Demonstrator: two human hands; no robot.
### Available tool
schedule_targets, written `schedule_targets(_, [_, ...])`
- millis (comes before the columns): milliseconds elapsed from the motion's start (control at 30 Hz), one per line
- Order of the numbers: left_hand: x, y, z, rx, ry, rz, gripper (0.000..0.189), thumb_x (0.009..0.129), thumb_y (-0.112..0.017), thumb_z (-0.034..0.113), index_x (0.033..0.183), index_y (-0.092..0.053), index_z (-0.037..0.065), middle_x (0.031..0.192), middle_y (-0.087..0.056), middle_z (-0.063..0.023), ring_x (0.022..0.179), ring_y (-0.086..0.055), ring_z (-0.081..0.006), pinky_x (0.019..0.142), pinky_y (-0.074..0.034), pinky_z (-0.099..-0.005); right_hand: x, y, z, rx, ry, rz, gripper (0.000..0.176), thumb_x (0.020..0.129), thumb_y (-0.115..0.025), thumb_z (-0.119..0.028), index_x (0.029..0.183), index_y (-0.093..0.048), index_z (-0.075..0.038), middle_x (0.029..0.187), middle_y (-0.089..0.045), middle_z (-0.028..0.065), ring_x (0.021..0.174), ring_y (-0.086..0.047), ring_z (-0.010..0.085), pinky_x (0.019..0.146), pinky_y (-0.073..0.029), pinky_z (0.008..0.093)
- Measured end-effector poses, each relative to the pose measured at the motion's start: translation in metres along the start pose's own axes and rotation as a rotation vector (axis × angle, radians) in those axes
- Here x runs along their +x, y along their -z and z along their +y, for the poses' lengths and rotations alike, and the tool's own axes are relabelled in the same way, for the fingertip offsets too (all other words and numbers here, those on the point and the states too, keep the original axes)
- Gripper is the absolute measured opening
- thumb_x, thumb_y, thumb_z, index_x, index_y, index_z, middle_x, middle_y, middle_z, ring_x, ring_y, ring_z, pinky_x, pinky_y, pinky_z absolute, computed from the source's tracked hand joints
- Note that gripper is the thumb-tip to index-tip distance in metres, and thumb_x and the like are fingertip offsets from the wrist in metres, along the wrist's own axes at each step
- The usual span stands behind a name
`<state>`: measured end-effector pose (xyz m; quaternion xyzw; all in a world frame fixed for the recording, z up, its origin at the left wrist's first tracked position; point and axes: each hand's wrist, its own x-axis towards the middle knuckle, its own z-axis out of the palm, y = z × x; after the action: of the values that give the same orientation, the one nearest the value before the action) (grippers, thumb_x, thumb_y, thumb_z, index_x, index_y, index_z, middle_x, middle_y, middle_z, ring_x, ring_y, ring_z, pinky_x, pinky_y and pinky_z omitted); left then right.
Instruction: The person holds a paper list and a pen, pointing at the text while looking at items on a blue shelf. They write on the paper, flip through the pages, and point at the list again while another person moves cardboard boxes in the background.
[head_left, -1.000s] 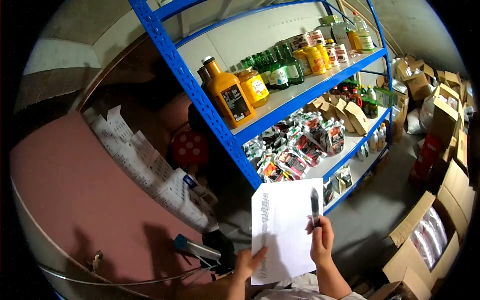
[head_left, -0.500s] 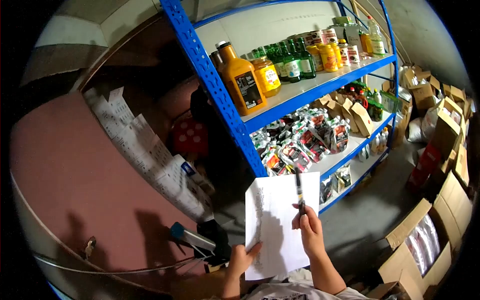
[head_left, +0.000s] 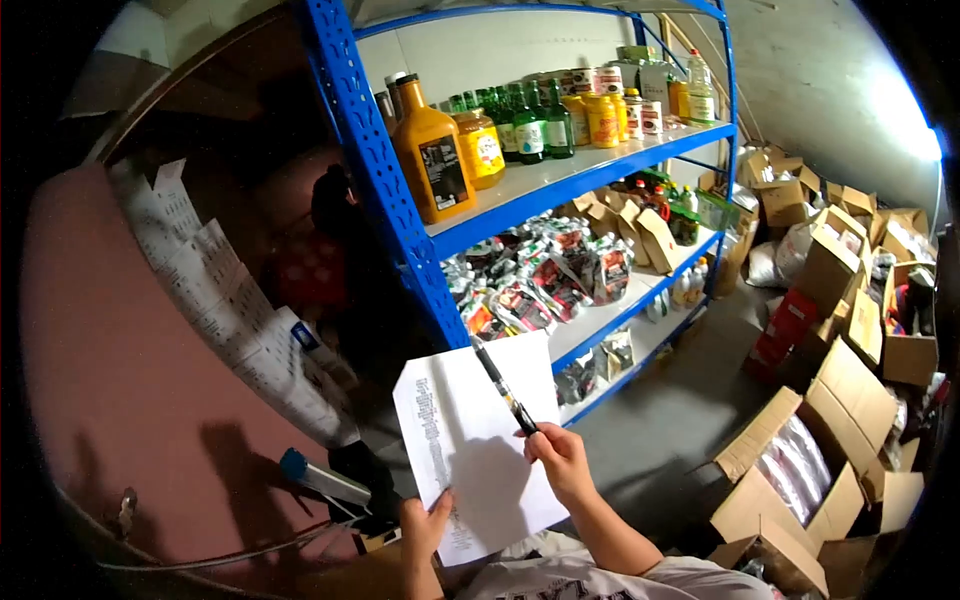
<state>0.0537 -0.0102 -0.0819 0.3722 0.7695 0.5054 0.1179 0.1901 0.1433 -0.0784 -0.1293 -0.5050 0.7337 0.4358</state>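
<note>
In my left hand point(head_left: 425, 525) I grip the lower left edge of a white paper sheet point(head_left: 480, 430), thumb on top. A column of small print runs down the sheet's left part, too small to read. My right hand point(head_left: 560, 462) is closed around a black pen point(head_left: 505, 387) over the sheet's right side. The pen points up and left, away from me. A shadow falls across the lower part of the paper. Beyond the sheet, the middle level of a blue-framed shelf point(head_left: 590, 178) bears a heap of printed pouches point(head_left: 540, 285).
An orange bottle point(head_left: 432, 150), a honey-coloured jar point(head_left: 480, 148) and several green bottles point(head_left: 530, 130) line the upper shelf. Open cardboard boxes point(head_left: 750, 510) crowd the floor at right. A pink door point(head_left: 130, 370) with papers point(head_left: 220, 285) along its edge stands at left.
The view has swung right, so the shelf and my hands sit further left. The pen now leans more to the left across the sheet. Both hands keep their holds.
</note>
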Motion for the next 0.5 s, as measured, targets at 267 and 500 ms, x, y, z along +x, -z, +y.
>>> schedule_targets(267, [0.002,-0.005,-0.017,-0.047,-0.218,0.125,0.034,0.068,-0.065,0.022,0.062,-0.053,-0.009,0.052,-0.053,-0.0083,0.047,-0.046,-0.0108,0.046,-0.037,-0.0292,-0.007,0.008,-0.004,0.018,0.134,0.122,0.028,0.086,-0.038,-0.025,0.075,-0.047,0.0,0.065,-0.046,0.0031,0.057,-0.042,0.0088,0.055,-0.035,0.0207])
schedule_targets(500, [-0.006,0.002,0.009,0.082,-0.067,0.04,0.029,0.07,-0.062,0.019,0.07,-0.054,-0.008,0.061,-0.057,-0.011,0.056,-0.052,-0.0144,0.052,-0.04,-0.0289,-0.012,0.001,-0.013,-0.037,0.095,-0.017,0.028,0.086,-0.037,-0.023,0.069,-0.043,-0.002,0.062,-0.044,0.0023,0.058,-0.04,0.0088,0.056,-0.035,0.0212])
